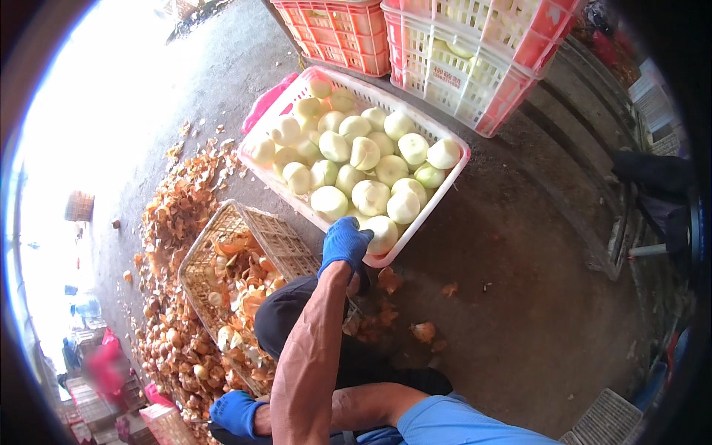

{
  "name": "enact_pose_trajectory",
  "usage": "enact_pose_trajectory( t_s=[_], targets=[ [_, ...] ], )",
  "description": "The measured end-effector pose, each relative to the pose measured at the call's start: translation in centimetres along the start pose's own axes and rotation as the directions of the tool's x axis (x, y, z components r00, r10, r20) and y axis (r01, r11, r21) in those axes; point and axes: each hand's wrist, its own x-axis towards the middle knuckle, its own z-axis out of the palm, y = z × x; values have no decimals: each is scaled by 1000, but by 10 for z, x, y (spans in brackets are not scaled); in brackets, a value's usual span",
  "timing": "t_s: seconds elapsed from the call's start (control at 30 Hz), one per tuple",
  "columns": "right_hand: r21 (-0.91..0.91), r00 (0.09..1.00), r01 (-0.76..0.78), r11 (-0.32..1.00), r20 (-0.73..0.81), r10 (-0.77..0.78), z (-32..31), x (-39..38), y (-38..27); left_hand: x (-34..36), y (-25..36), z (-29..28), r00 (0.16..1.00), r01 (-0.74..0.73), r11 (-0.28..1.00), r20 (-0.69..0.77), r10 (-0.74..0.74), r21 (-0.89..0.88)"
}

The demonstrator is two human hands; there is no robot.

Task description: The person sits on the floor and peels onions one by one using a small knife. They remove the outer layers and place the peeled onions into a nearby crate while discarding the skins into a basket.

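My left hand [346,246], in a blue glove, reaches to the near edge of a white and pink plastic crate [429,211] heaped with peeled onions [365,153]. Its fingers are curled closed beside a pale peeled onion [382,235]; whatever lies inside them is hidden. Under my left forearm, my right arm crosses toward the left. My right hand [236,412], also blue-gloved, is closed low by the pile of unpeeled onions [170,337]; a thin knife blade [197,421] seems to poke out from it. Between the hands, a tilted, dirty basket [278,236] holds brown skins and onions.
Red crates [337,37] and a white and red crate stack [463,74] stand beyond the onion crate. Loose skins [182,200] spread over the floor at left, with a few scraps [423,331] at right. Metal rails [586,148] and a grey crate [604,419] are further right.
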Motion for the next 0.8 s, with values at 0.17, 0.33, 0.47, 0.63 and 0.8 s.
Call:
enact_pose_trajectory(
  t_s=[0.17, 0.33, 0.47, 0.63, 0.8],
  targets=[
    [0, 1000, 7, 1000, -12, -7, -1, 1, -3, -1, 9, 2, 980, -55, 990, -199, 28, -131],
    [7, 1000, 1, 1000, -23, -1, -1, 1, -1, 8, 16, 10, 937, -150, 957, -345, 57, -249],
    [7, 1000, 6, 1000, -20, -6, 3, 3, -2, 5, 22, 2, 980, -123, 922, -193, 54, -367],
    [-17, 998, -30, 999, -57, 29, 4, 9, 7, -48, 65, -112, 949, -314, 521, -283, 140, -794],
    [-51, 979, -59, 997, -198, 48, 2, 23, 17, -150, -8, -231, 898, -416, 625, -408, 167, -660]
  ],
)
